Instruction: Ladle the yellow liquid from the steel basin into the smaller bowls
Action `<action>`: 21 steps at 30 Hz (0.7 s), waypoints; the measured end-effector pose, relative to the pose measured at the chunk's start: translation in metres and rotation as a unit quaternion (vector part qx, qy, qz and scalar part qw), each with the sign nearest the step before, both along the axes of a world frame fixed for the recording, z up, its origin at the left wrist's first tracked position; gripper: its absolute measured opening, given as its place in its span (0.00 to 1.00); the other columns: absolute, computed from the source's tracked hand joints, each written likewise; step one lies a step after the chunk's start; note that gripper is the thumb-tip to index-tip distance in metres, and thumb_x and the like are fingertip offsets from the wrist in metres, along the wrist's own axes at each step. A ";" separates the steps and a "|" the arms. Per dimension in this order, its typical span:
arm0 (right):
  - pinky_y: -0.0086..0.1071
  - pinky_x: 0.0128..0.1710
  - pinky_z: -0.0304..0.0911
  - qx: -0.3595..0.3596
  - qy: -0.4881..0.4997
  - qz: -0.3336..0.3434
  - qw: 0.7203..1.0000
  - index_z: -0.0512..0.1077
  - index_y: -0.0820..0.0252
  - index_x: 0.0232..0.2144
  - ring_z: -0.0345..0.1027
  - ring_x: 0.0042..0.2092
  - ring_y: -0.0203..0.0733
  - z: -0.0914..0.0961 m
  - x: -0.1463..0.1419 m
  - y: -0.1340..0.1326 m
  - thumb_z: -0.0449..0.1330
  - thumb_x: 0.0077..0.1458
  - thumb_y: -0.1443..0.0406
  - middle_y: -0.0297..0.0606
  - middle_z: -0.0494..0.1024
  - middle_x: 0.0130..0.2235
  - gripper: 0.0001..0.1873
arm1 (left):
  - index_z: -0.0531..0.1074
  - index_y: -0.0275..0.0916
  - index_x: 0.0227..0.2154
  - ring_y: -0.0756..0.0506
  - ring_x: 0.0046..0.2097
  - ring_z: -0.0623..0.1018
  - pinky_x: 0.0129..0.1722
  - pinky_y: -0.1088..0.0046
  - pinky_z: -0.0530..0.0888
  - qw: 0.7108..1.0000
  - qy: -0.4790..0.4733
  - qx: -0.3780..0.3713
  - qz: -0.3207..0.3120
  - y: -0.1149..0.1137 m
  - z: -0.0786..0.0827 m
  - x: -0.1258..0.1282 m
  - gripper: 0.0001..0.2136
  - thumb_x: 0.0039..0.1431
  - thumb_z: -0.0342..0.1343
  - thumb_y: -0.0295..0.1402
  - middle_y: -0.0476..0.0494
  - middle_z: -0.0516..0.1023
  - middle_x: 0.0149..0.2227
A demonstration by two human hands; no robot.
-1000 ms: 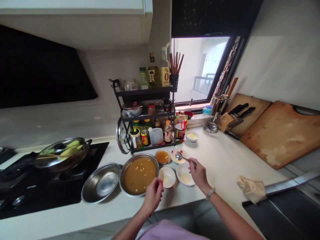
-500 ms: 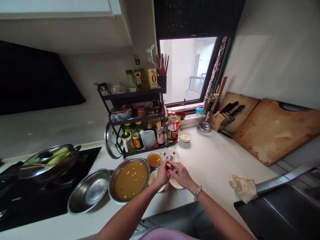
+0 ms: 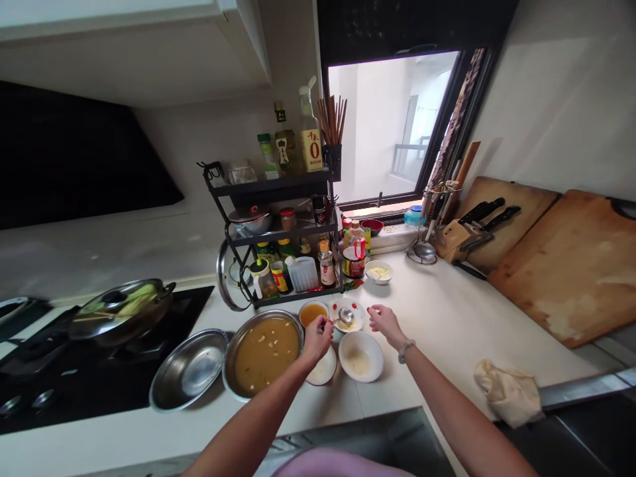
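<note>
My left hand [image 3: 318,338] is closed round the handle of a metal spoon [image 3: 346,315]. The spoon's bowl is over a small white dish with red marks [image 3: 358,311], which has some bits in it. To the right of that dish, my right hand [image 3: 388,324] is raised with its fingers pinched together; whether anything sits between them I cannot make out. Below the hands stand a larger white bowl [image 3: 370,371] with a little residue and a small whitish bowl [image 3: 322,374], partly behind my left wrist. A bowl of orange-brown liquid [image 3: 312,311] is just beyond my left hand.
Left of my hands are a metal basin of brown broth [image 3: 263,351] and a bare metal basin [image 3: 191,371]. A lidded pan [image 3: 119,308] is on the stove. Behind stand a black spice rack [image 3: 278,235] and a white bowl of chopped pieces [image 3: 379,273]; cutting boards [image 3: 571,265] lean at right.
My hands have come apart: the right moved rightward, the left stayed with the spoon. The larger white bowl beneath them is now uncovered. The view has shifted slightly.
</note>
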State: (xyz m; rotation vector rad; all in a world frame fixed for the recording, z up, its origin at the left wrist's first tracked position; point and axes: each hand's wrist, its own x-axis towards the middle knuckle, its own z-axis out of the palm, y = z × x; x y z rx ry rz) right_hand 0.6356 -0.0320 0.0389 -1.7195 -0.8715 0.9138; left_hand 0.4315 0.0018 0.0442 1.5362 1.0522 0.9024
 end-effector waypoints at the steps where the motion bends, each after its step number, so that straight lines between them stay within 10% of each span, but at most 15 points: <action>1: 0.27 0.18 0.62 -0.025 0.017 0.011 0.999 0.69 0.68 0.37 0.65 0.20 0.35 -0.008 0.006 0.005 0.55 0.54 0.61 0.37 0.71 0.21 0.14 | 0.64 0.38 0.28 0.52 0.21 0.67 0.21 0.78 0.66 1.000 0.013 0.016 -0.004 0.000 0.001 -0.001 0.09 0.57 0.45 0.37 0.52 0.66 0.21; 9: 0.22 0.17 0.59 -0.063 0.079 0.076 0.992 0.69 0.67 0.34 0.64 0.18 0.31 -0.047 0.001 0.031 0.52 0.51 0.72 0.35 0.72 0.20 0.07 | 0.67 0.37 0.37 0.50 0.32 0.72 0.34 0.73 0.70 0.937 0.155 0.291 -0.117 0.001 0.003 -0.020 0.09 0.60 0.42 0.29 0.45 0.71 0.31; 21: 0.21 0.17 0.57 0.010 -0.042 0.009 0.999 0.62 0.60 0.53 0.61 0.16 0.28 -0.059 0.001 0.022 0.51 0.50 0.75 0.30 0.72 0.25 0.26 | 0.65 0.35 0.47 0.46 0.39 0.72 0.40 0.66 0.72 0.899 0.213 0.355 -0.142 -0.008 -0.004 -0.028 0.14 0.62 0.41 0.29 0.39 0.70 0.37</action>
